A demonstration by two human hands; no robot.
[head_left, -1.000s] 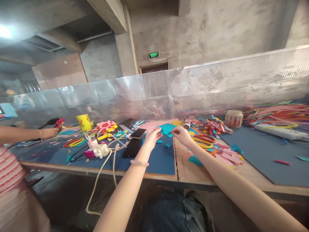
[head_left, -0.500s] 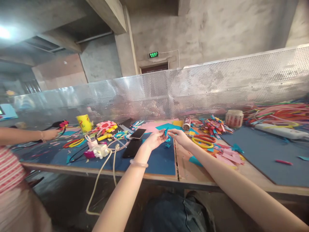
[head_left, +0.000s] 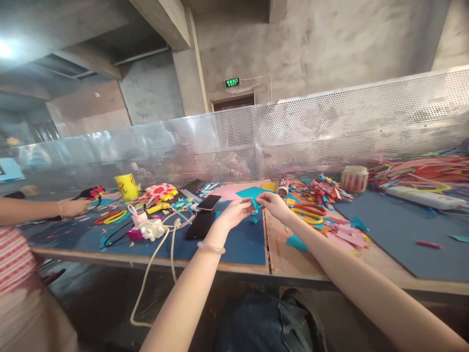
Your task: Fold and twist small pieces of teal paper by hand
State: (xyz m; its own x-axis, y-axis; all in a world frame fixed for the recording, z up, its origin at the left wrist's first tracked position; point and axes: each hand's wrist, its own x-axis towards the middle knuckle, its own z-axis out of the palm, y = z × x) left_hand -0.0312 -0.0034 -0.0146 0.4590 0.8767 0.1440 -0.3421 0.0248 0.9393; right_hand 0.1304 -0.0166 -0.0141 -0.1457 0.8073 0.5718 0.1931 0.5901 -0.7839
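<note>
A small folded piece of blue paper [head_left: 255, 203] is held up between my two hands above the table. My left hand [head_left: 236, 212] grips it from the left, fingers closed on its edge. From the right, my right hand [head_left: 274, 203] pinches the same paper by its upper side. Just below my fingers a small blue paper scrap [head_left: 253, 221] lies on the blue mat [head_left: 238, 249]. Behind my hands is a flat blue sheet [head_left: 249, 191] on a larger pink sheet [head_left: 227, 192].
Left of my hands lie two dark phones [head_left: 200, 226], a cable tangle and a yellow cup [head_left: 126, 187]. Coloured scraps [head_left: 348, 234], yellow-handled scissors [head_left: 308, 219], a small bottle [head_left: 282, 187] and a glass jar [head_left: 354, 179] are right. A co-worker's hand [head_left: 75, 207] is far left.
The blue paper has turned and now shows a broader, lighter face. My right hand's fingers have shifted slightly on it, while my left hand stays nearly in place.
</note>
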